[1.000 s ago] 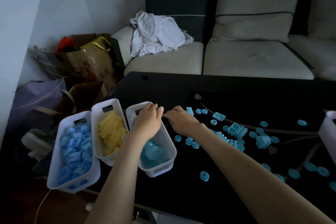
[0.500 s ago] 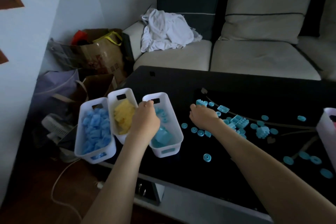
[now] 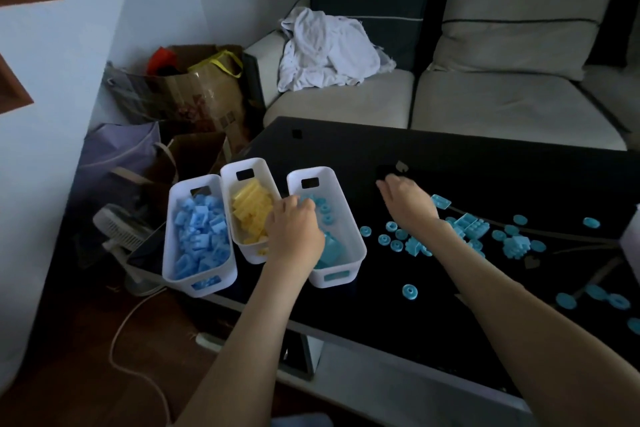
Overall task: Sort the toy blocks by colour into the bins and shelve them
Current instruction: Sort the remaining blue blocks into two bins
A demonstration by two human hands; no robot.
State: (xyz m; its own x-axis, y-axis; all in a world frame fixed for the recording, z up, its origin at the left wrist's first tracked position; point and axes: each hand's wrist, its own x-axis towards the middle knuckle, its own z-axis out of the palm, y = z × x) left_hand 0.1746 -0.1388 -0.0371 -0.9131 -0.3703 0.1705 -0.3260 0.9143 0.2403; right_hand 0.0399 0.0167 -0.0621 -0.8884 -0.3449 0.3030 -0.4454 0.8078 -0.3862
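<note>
Head view looks down on a black counter (image 3: 346,156) with three white bins side by side at its left end. The blue bin (image 3: 168,236) is full of blue blocks. The yellow bin (image 3: 244,163) next to it holds yellow blocks. The teal bin (image 3: 350,218) is the one on the right, and it has some teal pieces inside.

The left hand (image 3: 294,230) hangs over the teal bin with its fingers curled down. I cannot tell if it has a piece in it or not. The right hand (image 3: 410,201) rests palm down on the counter, and its fingers look loose and stretched out. I see nothing in it.

Lots of teal pieces are not yet sorted. Small teal rings (image 3: 391,236) lie just beside the teal bin's right wall. Bigger teal blocks (image 3: 471,225) lie farther right, past the right wrist. More rings are spread out toward the right edge.

So the loose pieces all lie to the right of the teal bin, and the right hand is much nearer to them. I think it should pick them up and carry them left. The bin's long side runs away from the person, so a hand coming from the right crosses its long wall.
</note>
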